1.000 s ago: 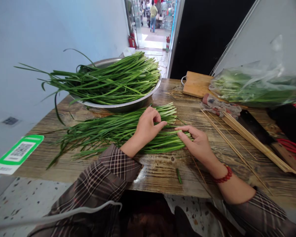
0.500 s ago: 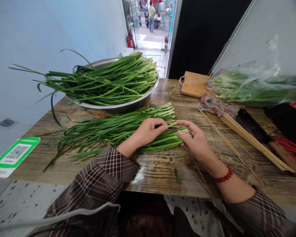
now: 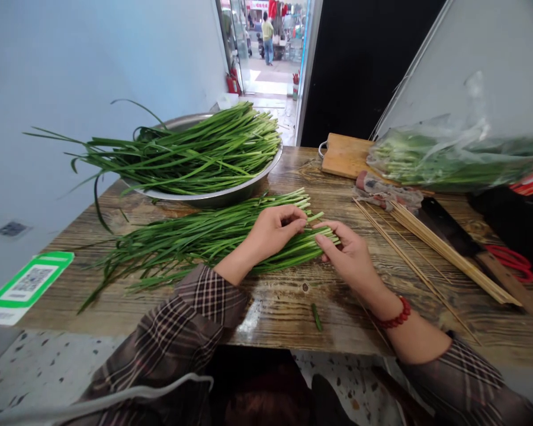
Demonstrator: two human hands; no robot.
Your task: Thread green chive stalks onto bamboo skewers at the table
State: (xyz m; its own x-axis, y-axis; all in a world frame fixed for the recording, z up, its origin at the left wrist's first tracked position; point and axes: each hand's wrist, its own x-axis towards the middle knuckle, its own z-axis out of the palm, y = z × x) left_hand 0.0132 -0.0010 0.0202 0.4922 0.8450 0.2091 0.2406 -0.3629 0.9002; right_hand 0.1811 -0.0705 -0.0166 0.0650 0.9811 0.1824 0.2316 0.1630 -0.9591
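My left hand (image 3: 278, 231) is closed in a pinch on a garlic chive stalk (image 3: 315, 217), whose pale end points right past the fingertips. Just to the right, my right hand (image 3: 349, 251) curls its thumb and fingers around the pale ends of a bunch of garlic chives (image 3: 302, 248). Some of its fingers are hidden behind the stalks. A thin brown stick (image 3: 375, 325), perhaps a skewer, slants out from under the right wrist; its upper part is hidden. More loose chives (image 3: 182, 236) lie on the table under and beyond the left hand.
Behind stands a metal basin (image 3: 249, 188) heaped with chives. Bamboo skewers (image 3: 453, 251), a cleaver (image 3: 466, 236), a cutting board (image 3: 346, 155) and a plastic bag of greens (image 3: 453, 157) lie at the right. A QR-code card (image 3: 29, 284) is at the table's left edge.
The view has shifted slightly. Both hands stay at the chive ends in nearly the same pose, and the stalk in the left hand shows a little more of its end.
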